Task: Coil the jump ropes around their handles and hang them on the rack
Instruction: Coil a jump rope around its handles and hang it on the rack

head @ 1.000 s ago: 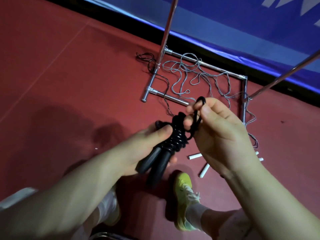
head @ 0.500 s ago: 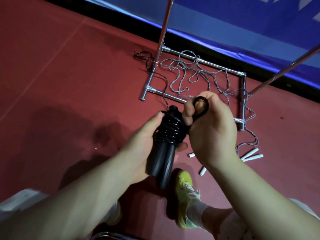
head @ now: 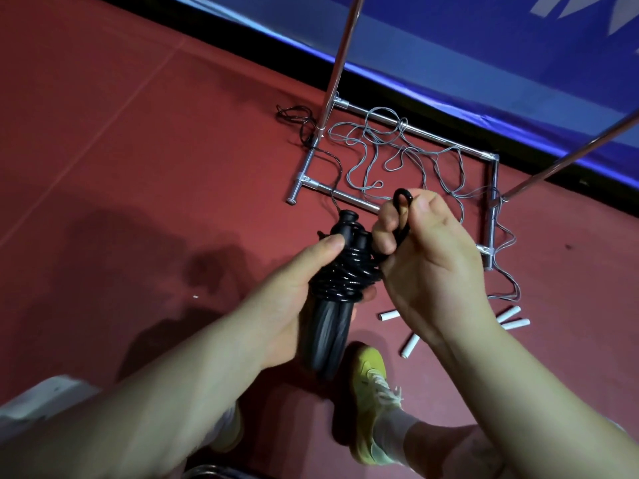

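Note:
A black jump rope [head: 340, 274] is wound in tight coils around its two black handles [head: 325, 335], held together and pointing down. My left hand [head: 294, 295] grips the handles from the left, thumb pressed on the top of the coils. My right hand [head: 425, 257] pinches the rope's last loop [head: 403, 202], which sticks up above my fingers. Grey jump ropes [head: 408, 153] lie tangled on the floor inside the base of the metal rack [head: 491, 202]. Their white handles [head: 510, 318] lie on the floor to the right.
The rack's two upright poles [head: 340, 60] rise toward a blue wall pad [head: 484, 46]. A thin black cord [head: 301, 119] lies by the left pole. My feet in yellow shoes [head: 370, 399] stand on the red floor [head: 121, 167] below the hands.
My right hand has pulled the rope's end loop upward and to the right, away from the coils. The handles have tilted more upright in my left hand.

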{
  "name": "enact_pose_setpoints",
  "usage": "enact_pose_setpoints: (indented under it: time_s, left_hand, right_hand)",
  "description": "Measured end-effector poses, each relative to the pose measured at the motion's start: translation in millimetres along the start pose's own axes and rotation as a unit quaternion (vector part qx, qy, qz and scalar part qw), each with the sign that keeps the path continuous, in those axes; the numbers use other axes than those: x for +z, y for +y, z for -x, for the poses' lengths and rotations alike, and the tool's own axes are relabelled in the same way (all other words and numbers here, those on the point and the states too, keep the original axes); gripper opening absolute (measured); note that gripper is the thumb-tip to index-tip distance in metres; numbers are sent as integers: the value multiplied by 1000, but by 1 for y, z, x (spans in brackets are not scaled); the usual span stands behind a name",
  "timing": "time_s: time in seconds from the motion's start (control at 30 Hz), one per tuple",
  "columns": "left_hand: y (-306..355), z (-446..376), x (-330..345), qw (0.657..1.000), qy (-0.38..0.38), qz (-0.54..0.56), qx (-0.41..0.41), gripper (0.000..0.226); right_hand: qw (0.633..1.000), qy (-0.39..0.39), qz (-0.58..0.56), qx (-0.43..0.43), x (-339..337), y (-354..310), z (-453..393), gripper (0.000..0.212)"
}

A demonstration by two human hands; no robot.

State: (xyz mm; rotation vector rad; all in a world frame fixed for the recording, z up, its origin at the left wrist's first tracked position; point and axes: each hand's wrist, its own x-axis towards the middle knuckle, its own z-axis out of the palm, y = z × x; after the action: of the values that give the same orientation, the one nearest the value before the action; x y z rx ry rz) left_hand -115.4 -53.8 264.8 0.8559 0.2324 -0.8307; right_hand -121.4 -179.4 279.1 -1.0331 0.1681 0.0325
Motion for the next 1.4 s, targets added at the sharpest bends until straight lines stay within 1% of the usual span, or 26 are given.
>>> enact_pose_setpoints:
  time_s: [0.03,0.07,0.1,0.13,0.17,0.23,0.27,0.3,0.33,0.4,0.47,0.5,0.53,0.57,0.63,0.7,0.77,0.83,0.87,0.97,1.07,1.17,1.23,1.3,1.4]
  left_hand:
    - [1,-3,-2,999,17,-26,-20,42]
    - [3,5,-7,998,-10,-48,-31,47]
    - [4,6,-10,997,-8,-71,-43,51]
    - [4,9,-12,992,-39,-109,-53,53]
    - [4,8,-14,987,-41,-149,-34,53]
    - [6,2,-10,984,-24,-177,-13,38]
    - [3,7,-10,981,-27,-191,16,34]
    - [1,6,-10,976,-11,-212,47,38]
    - [0,3,-12,963,6,-256,84,44]
    - [2,0,-12,948,35,-295,114,50]
    - [5,1,-15,927,61,-342,140,52]
    - [6,3,-15,907,70,-387,152,51]
    - [6,4,-16,890,78,-419,160,49]
    - [6,4,-16,881,75,-436,166,50]
    - [5,5,-15,866,65,-461,180,56]
    - [2,5,-16,856,50,-481,185,56]
    - [2,4,-19,859,48,-480,173,54]
    - [4,3,-21,856,64,-488,155,49]
    - [5,3,-22,846,74,-507,148,46]
    - [7,4,-24,807,106,-567,129,38]
    - [6,5,-25,769,122,-616,125,38]
    - [3,5,-27,722,116,-670,128,43]
    - [0,5,-28,700,99,-694,136,46]
    - [-1,6,-29,707,87,-688,140,48]
    - [-1,5,-30,720,81,-676,133,48]
  right_hand:
    - [1000,-4,9,-1,0,-1,2,16]
    - [1000,-9,20,-4,1,-2,4,18]
    - [999,-13,32,-8,1,-2,6,18]
    - [999,-14,41,-14,1,-2,9,18]
    - [999,-12,43,-22,-1,-2,10,17]
    - [998,7,47,-44,-7,-1,10,15]
    - [996,23,58,-57,-11,-2,9,17]
    - [995,41,69,-66,-16,-3,7,21]
    - [993,59,75,-64,-19,-6,6,23]
    - [992,79,87,-40,-25,-9,2,19]
    - [988,72,139,-11,-27,-11,2,12]
    - [982,66,177,-3,-27,-11,2,10]
    - [975,59,213,1,-27,-11,1,10]
    - [969,53,241,4,-26,-12,1,11]
    - [959,39,279,4,-25,-13,0,13]
    - [950,21,312,-2,-24,-13,-1,14]
    - [940,2,341,-11,-24,-13,-1,14]
    - [928,-20,371,-21,-26,-13,-2,12]
    - [920,-33,391,-26,-27,-13,-2,11]
    - [881,-70,465,-46,-28,-12,-1,11]
    - [843,-77,529,-61,-27,-9,2,9]
    - [792,-76,603,-61,-25,-3,2,13]
    - [771,-61,632,-50,-24,-1,0,13]
    - [764,-56,642,-28,-24,-2,-1,14]
    - [768,-73,636,-4,-23,-4,-2,20]
